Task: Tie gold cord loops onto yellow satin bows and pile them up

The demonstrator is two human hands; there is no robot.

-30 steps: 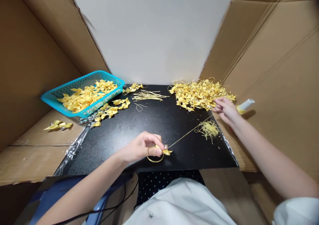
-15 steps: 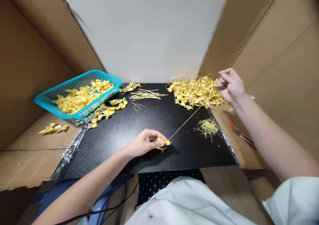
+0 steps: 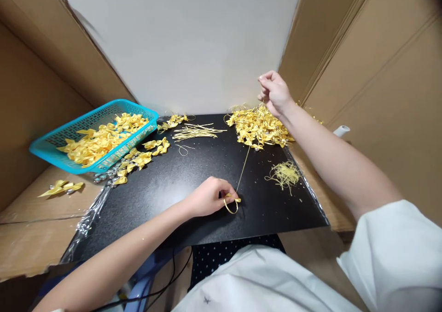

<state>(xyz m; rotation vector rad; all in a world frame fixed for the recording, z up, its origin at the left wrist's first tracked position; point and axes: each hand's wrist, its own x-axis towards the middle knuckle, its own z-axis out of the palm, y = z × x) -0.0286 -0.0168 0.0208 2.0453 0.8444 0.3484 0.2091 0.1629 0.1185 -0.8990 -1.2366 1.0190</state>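
Observation:
Low over the black tabletop point(image 3: 207, 164), my left hand point(image 3: 212, 197) pinches a small yellow bow point(image 3: 237, 200) with a gold cord loop hanging below its fingers. A thin yellow thread point(image 3: 243, 168) runs taut from the bow up toward my right hand point(image 3: 274, 93). That hand is raised above the back right, its fingers closed on the thread. Behind and below it lies a big pile of yellow bows with cords point(image 3: 257, 125). Cut cord pieces point(image 3: 198, 131) lie in a bundle at the back middle.
On the left stands a blue basket point(image 3: 65, 163) holding yellow bows. Loose bows point(image 3: 143, 159) and silver bells lie beside it, with more bows point(image 3: 62, 188) on the cardboard. A tangle of thread scraps point(image 3: 285, 174) lies at the right. Cardboard walls point(image 3: 359, 67) flank the tabletop.
My right hand has moved left and up, so the thread now rises more steeply. My left hand still holds the bow, and its cord loop hangs more openly. The camera view has shifted slightly.

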